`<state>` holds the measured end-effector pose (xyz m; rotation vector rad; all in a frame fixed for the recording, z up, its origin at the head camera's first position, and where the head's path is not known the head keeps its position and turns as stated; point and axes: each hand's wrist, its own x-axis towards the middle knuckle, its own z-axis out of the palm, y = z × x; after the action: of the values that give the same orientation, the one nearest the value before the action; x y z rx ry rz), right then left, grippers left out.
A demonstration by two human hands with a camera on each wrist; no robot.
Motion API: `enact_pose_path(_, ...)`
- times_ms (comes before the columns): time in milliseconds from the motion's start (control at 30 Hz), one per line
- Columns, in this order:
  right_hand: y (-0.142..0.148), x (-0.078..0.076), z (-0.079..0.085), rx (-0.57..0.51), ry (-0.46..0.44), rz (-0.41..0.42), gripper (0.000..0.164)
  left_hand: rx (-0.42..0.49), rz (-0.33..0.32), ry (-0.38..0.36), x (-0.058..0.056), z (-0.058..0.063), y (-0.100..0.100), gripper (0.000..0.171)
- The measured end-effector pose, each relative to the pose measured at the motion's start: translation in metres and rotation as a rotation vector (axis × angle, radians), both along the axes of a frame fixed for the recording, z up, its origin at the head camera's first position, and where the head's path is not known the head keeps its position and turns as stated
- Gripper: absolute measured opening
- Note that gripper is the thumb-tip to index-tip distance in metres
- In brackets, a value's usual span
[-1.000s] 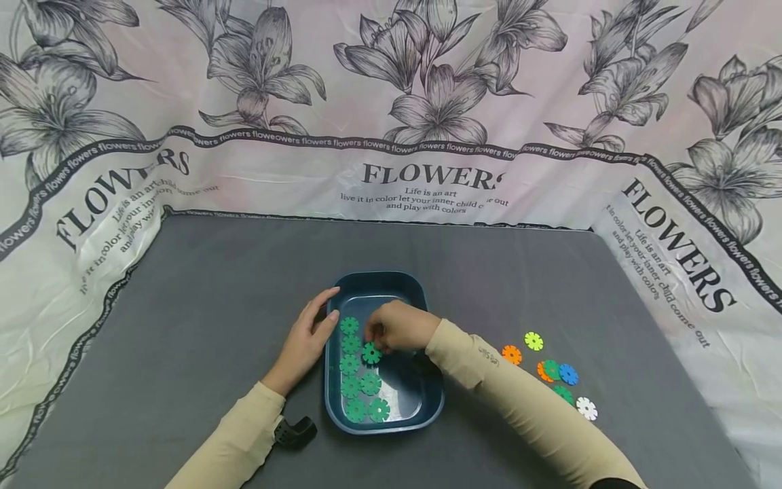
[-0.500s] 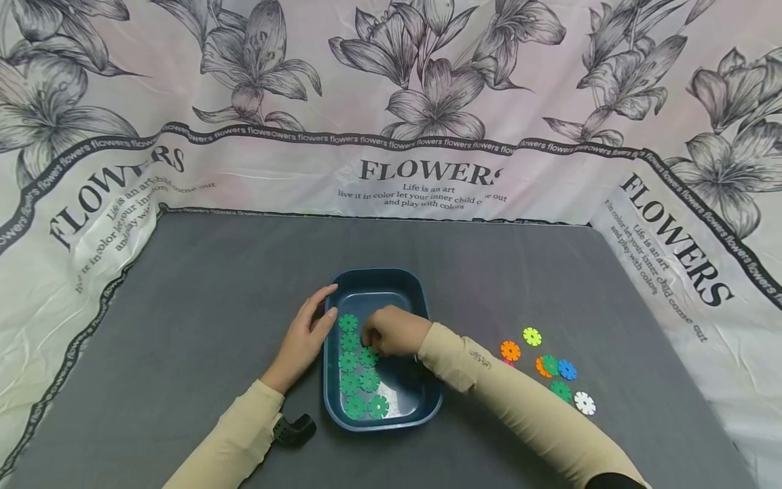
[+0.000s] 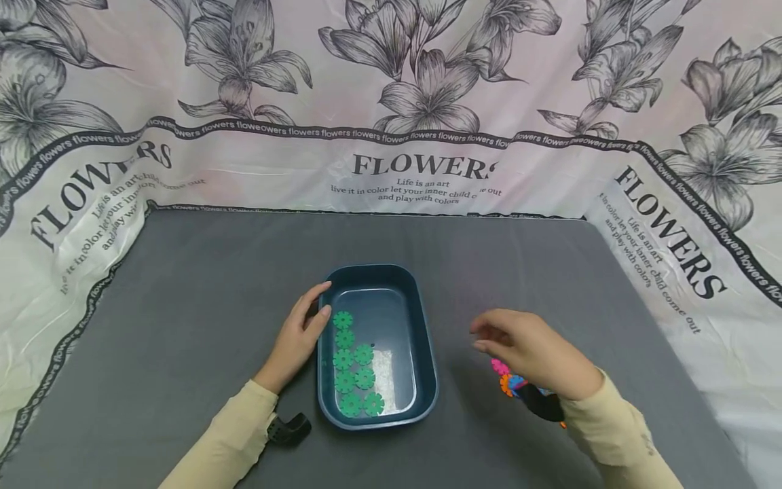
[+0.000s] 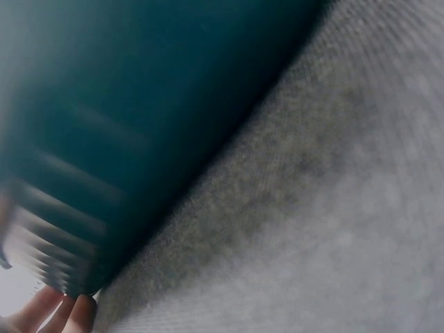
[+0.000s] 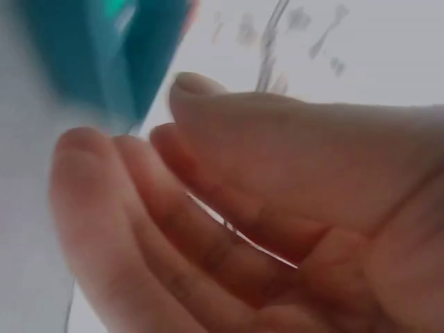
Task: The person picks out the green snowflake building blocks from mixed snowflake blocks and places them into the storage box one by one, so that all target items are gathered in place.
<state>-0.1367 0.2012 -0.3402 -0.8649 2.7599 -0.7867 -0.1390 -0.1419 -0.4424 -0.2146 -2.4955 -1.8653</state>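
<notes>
In the head view my left hand (image 3: 292, 346) rests against the left rim of a dark blue tray (image 3: 429, 333), fingers extended and thumb at the edge. Its fingertips (image 4: 82, 316) meet the tray's outer wall (image 4: 152, 97) in the left wrist view. Inside the tray, several green notched plastic discs (image 3: 343, 358) lie in two columns along the left side. My right hand (image 3: 537, 350) is in the air right of the tray, its fingers loosely bent. Nothing shows between thumb and fingers (image 5: 90, 222) in the right wrist view.
Partly hidden below the right hand lie loose discs: a pink disc (image 3: 499, 367), an orange disc (image 3: 506, 386) and a blue one (image 3: 516, 382). The grey tabletop (image 3: 232, 258) is bordered by a flower-printed cloth (image 3: 263, 173) at the back and sides.
The right hand has let go of a green disc in the tray's second column and moved right, out of the tray, over the loose discs. The left hand stays at the rim.
</notes>
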Motion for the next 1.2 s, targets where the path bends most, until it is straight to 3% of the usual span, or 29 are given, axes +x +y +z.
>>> enact_pose_path(133, 0.056, 0.009, -0.007, 0.137, -0.048, -0.153, 0.012, -0.010, 0.015, 0.016, -0.006, -0.019, -0.010, 0.046)
enact_pose_path(233, 0.083, 0.012, -0.022, 0.215, -0.090, -0.205, 0.011, -0.012, 0.031, 0.017, -0.011, -0.029, -0.016, 0.045)
enact_pose_path(400, 0.102, 0.018, -0.047, 0.248, -0.167, -0.232, 0.020, -0.016, 0.034, 0.021, -0.005, -0.004, -0.015, 0.046)
enact_pose_path(533, 0.105, 0.018, -0.057, 0.274, -0.133, -0.263, 0.031, -0.024, 0.032, 0.022, -0.002, 0.007, -0.012, 0.047)
enact_pose_path(700, 0.104, 0.019, -0.062, 0.311, -0.118, -0.314, 0.026, -0.022, 0.024, 0.024, -0.002, 0.009, -0.009, 0.046)
enact_pose_path(933, 0.106, 0.023, -0.067, 0.291, -0.163, -0.274, 0.024, -0.011, 0.004, 0.020, -0.001, 0.007, -0.006, 0.046)
enact_pose_path(1200, 0.107, 0.027, -0.067, 0.266, -0.134, -0.314, 0.016, -0.010, -0.005, 0.004, 0.001, 0.003, 0.000, 0.046)
